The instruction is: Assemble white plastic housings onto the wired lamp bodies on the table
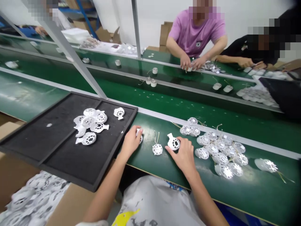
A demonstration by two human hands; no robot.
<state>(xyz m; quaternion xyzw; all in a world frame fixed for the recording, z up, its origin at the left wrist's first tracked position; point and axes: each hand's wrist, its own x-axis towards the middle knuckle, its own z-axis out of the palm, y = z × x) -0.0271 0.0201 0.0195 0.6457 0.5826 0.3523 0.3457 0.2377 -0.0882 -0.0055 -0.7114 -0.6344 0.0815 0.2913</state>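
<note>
While left hand (131,142) grips white part (140,136), right hand (185,156) holds slotted disc (174,143)

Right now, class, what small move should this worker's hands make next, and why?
Probably move the right hand with its white slotted disc toward the wired disc lying loose between the hands: the left hand holds another small white part, and the wired disc is the nearest free piece.
</note>
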